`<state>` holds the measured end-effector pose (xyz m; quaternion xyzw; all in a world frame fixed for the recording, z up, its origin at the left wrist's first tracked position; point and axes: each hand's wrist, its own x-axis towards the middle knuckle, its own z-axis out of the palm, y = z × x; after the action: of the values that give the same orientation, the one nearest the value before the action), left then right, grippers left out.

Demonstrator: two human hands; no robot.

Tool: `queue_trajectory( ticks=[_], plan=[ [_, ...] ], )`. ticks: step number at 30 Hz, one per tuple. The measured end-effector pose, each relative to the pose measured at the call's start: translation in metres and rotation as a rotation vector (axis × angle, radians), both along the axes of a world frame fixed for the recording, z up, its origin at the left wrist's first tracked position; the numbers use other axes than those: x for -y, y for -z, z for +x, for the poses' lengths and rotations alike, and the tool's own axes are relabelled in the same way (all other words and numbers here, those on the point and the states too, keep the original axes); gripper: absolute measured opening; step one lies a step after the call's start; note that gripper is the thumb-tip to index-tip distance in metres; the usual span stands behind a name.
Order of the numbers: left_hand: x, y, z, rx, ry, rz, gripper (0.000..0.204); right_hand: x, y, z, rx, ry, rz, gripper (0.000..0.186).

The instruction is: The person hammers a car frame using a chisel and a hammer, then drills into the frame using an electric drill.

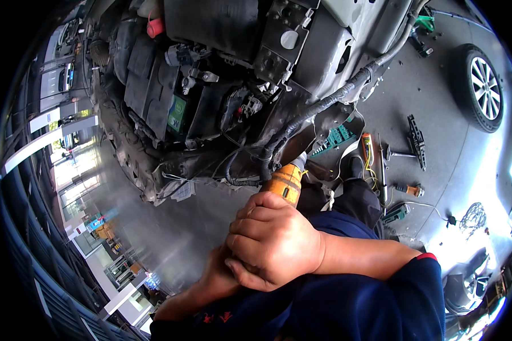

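An orange power drill point(284, 182) points up and away from me, its nose against the dark metal at the lower edge of a car's open engine bay point(210, 102). My right hand point(273, 238) is closed over the rear of the drill. My left hand point(217, 275) lies under it, mostly hidden, and wraps the tool from below. A thick bundle of black wrapped cables point(335, 94) runs just above the drill's tip. The drill's grip and trigger are covered by my hands.
Tools lie on the grey floor to the right: a green socket tray point(337, 136), an orange-handled screwdriver point(367, 146), a scissor jack point(417, 139) and a teal power tool point(396, 212). A car wheel point(482, 86) stands at the upper right. My dark trouser leg point(355, 199) is below the drill.
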<state>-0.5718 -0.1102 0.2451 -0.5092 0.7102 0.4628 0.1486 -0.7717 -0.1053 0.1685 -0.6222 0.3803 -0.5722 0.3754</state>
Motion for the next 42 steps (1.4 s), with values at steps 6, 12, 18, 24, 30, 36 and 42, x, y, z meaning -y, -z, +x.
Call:
queue_trajectory(
  ticks=[6,12,18,24,30,36,42],
  plan=[
    [-0.002,0.001,0.004,0.028,0.041,0.006,0.044,0.001,0.001,-0.002,0.017,-0.006,-0.010,0.023],
    [-0.004,-0.001,0.003,-0.024,0.028,-0.027,0.045,0.002,0.002,-0.001,0.025,-0.017,-0.021,0.022],
    [-0.006,-0.001,-0.001,0.001,-0.034,0.014,0.046,0.002,0.004,-0.001,0.048,-0.002,-0.048,0.023],
    [-0.005,-0.003,-0.005,-0.038,-0.079,0.015,0.044,0.001,0.006,-0.001,0.056,0.006,-0.064,0.022],
    [-0.012,0.000,0.000,-0.064,-0.145,-0.027,0.042,0.001,0.006,-0.002,0.085,-0.005,-0.074,0.023],
    [-0.007,0.001,-0.003,-0.033,-0.075,-0.013,0.041,-0.002,0.006,-0.009,0.098,0.002,-0.066,0.024],
    [-0.007,0.003,0.007,0.001,-0.027,-0.016,0.039,-0.004,0.007,-0.004,0.120,0.028,-0.072,0.024]
  ],
)
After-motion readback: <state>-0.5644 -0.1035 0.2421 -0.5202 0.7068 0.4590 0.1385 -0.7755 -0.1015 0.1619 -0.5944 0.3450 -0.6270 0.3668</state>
